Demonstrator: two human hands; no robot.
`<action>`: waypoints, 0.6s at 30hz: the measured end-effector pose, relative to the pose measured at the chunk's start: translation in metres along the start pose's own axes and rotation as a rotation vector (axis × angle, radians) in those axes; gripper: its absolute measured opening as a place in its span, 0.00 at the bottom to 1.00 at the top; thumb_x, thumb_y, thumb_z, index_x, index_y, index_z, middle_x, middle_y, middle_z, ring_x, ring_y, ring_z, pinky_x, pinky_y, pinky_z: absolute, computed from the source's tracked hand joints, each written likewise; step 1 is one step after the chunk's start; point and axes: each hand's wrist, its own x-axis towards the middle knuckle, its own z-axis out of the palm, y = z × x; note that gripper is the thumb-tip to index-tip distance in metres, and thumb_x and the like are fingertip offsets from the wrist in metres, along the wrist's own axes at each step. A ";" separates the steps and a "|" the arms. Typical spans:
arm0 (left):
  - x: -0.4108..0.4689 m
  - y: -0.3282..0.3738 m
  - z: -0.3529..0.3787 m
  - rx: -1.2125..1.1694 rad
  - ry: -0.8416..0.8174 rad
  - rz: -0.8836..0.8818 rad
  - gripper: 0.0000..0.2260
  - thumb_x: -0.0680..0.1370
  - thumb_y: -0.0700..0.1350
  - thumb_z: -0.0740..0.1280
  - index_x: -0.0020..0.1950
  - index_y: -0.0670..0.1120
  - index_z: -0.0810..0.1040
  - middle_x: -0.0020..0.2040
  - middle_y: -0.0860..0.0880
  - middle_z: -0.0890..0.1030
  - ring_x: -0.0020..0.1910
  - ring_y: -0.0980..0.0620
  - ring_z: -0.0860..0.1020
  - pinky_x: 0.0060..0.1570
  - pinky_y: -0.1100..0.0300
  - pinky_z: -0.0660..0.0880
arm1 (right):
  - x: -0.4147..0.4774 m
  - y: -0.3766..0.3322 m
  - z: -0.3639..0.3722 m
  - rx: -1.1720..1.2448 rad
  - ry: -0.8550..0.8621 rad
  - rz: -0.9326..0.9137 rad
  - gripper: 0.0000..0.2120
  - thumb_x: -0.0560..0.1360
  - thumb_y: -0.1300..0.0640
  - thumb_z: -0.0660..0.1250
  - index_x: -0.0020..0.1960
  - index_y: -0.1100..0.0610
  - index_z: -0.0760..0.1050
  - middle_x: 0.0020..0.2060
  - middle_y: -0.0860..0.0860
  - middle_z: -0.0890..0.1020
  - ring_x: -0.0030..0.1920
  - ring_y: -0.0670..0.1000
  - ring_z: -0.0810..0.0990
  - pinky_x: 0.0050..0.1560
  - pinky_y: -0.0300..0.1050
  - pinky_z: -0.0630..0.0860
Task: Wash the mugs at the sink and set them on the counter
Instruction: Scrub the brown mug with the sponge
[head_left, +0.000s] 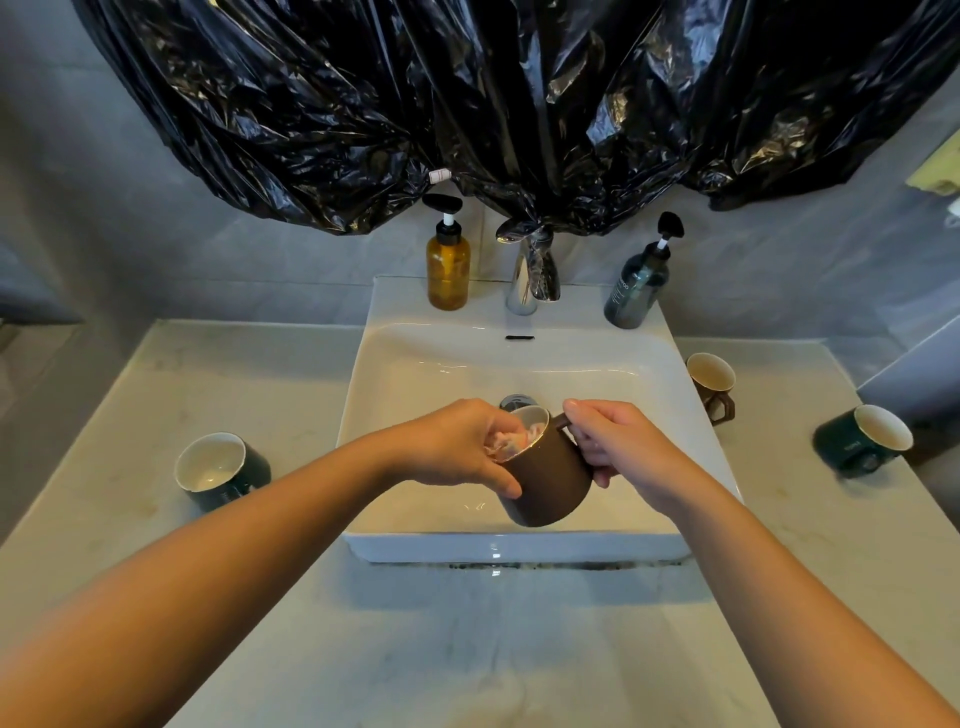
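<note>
Sink (514, 545) on pale counter (467, 649), grey walls (208, 249)

Amber bottle (448, 270), teal bottle (636, 291) flank faucet (523, 285); black plastic (467, 104) above.

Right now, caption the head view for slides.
Right hand grips a brown mug over the sink; left hand holds a cloth inside.

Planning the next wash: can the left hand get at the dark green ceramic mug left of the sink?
Probably yes: nothing stands between the left hand and that dark green mug, though it must first drop the pinkish cloth inside the brown mug.
</note>
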 end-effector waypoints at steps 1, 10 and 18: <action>0.001 0.003 0.000 0.018 -0.051 -0.001 0.12 0.74 0.42 0.74 0.56 0.44 0.80 0.49 0.46 0.82 0.49 0.48 0.80 0.51 0.49 0.78 | 0.000 0.000 -0.003 0.004 -0.008 -0.009 0.19 0.82 0.50 0.57 0.34 0.56 0.64 0.24 0.45 0.63 0.27 0.46 0.63 0.30 0.41 0.65; 0.018 0.040 0.008 0.190 -0.340 -0.081 0.02 0.81 0.45 0.63 0.51 0.52 0.75 0.42 0.59 0.77 0.42 0.61 0.74 0.45 0.66 0.70 | 0.001 0.003 -0.034 -0.019 -0.115 -0.061 0.20 0.83 0.52 0.57 0.32 0.54 0.64 0.24 0.44 0.62 0.26 0.45 0.62 0.28 0.40 0.65; 0.024 0.059 0.020 0.226 0.102 -0.035 0.15 0.73 0.52 0.74 0.54 0.44 0.79 0.46 0.44 0.81 0.45 0.47 0.78 0.43 0.49 0.75 | 0.007 0.021 -0.067 0.190 -0.182 -0.036 0.23 0.82 0.48 0.57 0.29 0.51 0.65 0.24 0.45 0.62 0.27 0.47 0.60 0.30 0.42 0.63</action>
